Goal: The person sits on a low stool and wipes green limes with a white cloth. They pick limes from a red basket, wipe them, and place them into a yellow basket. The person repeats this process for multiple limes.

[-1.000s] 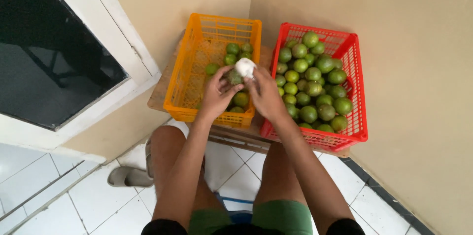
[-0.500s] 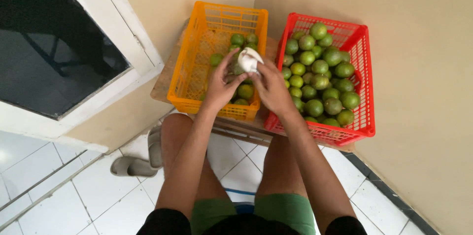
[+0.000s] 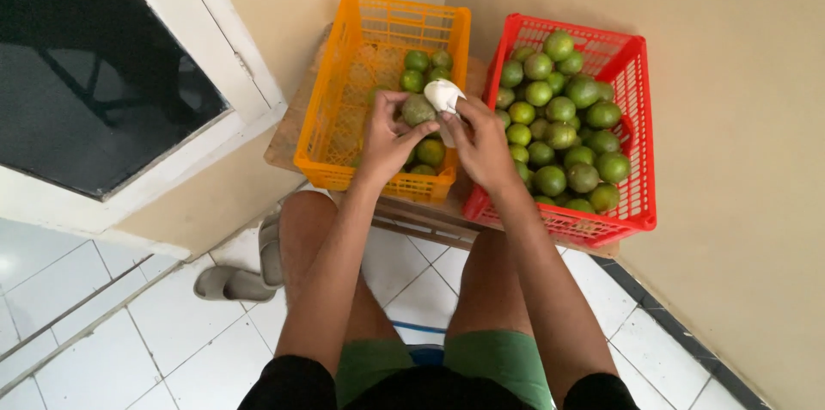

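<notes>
You have a low wooden worktop [image 3: 430, 219] in the corner, standing on the white tiled floor [image 3: 103, 333]. On it sit an orange crate [image 3: 344, 118] left and a red crate [image 3: 636, 118] right, side by side.

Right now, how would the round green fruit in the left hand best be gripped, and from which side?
Grip the green fruit around its widest middle, from the left and underneath, as the left hand does now. It is round, with no handle or edge. The right hand presses a white cloth on its right side, so that side is taken.
</notes>
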